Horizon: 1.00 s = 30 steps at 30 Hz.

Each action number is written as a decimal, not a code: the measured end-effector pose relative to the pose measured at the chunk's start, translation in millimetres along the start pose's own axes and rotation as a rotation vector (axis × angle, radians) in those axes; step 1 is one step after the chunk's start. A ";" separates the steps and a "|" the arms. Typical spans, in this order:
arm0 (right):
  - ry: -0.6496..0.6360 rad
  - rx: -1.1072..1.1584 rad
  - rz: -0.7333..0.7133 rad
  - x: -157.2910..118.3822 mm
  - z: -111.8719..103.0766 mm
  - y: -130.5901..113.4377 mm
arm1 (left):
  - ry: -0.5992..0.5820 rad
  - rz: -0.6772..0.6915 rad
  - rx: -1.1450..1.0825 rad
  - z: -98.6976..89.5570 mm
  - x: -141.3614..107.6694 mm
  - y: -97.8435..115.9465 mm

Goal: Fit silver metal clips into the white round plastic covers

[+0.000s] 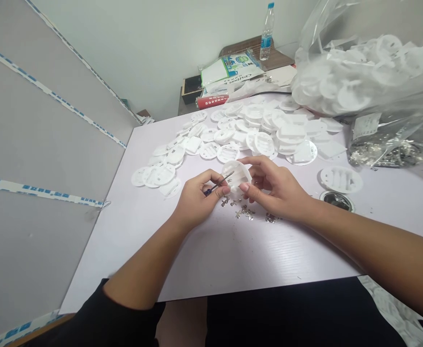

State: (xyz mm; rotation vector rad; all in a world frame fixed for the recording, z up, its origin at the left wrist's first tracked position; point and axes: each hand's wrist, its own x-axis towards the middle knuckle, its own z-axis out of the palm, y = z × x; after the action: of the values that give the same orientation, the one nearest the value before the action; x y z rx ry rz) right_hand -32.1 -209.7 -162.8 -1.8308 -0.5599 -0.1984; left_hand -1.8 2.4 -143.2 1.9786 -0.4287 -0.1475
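A white round plastic casing [238,179] is held up off the table between my two hands. My right hand [278,189] grips its right side, thumb at the front and fingers behind. My left hand [198,198] is closed around a thin tool like a small screwdriver [217,184], with a dark blue handle and a metal shaft that points across the casing. The left fingertips also meet the casing's left edge. Small metal contact pieces [245,212] lie loose on the table just below, and a few more metal pieces [271,218] lie under my right hand.
Many white round casings [264,144] are heaped behind my hands. Clear bags of white parts [363,72] and metal pieces [388,153] stand at right. Near my right forearm are a casing [341,179] and a dark round container [337,200]. A partition [52,159] borders the left; a bottle [267,33] stands behind.
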 end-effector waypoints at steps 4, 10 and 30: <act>-0.002 0.061 -0.020 0.0 0.0 0.0 | 0.023 -0.021 -0.099 -0.1 1.3 -0.2; -0.004 0.087 -0.054 -0.2 -1.4 -1.5 | -0.020 -0.113 -0.276 -0.1 1.8 -3.3; 0.009 0.196 -0.058 -0.7 -0.2 -1.0 | -0.048 -0.112 -0.382 -3.1 2.3 -2.5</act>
State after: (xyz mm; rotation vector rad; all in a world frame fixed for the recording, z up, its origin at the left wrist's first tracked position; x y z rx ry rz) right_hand -33.1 -209.9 -162.2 -1.6250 -0.6051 -0.1840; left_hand 1.9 5.2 -143.9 1.6249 -0.2943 -0.3243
